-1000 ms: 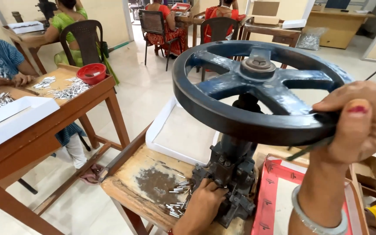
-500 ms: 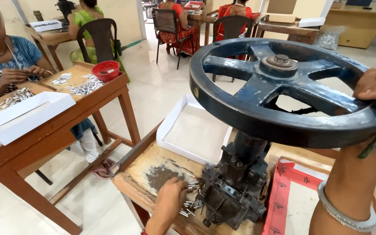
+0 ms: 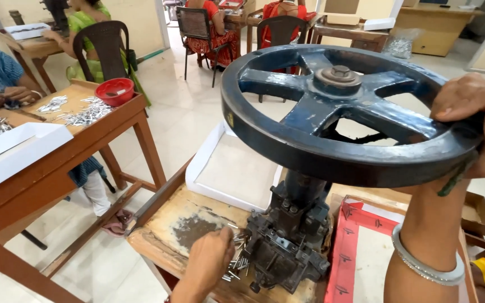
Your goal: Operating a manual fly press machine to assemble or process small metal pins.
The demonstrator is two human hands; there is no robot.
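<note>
Nearest, the person's left hand rested on the worn wooden bench, fingers bunched at a scatter of small metal pieces lying against the foot of the dark hand press. Whether it pinched a piece could not be told, since the fingertips were hidden. To the right lay one red-rimmed tray. The right hand, with one bangle on its wrist, was clamped over the right rim of the big blue handwheel, which had five spokes.

The step appeared to be feeding a piece into the die while the wheel was held; the next move would likely call for clearing the fingers from the die before the wheel swung.

Behind the press sat one white tray. Farther left, a wooden table carried one red bowl and loose metal pieces. Four other people sat at work beyond.
</note>
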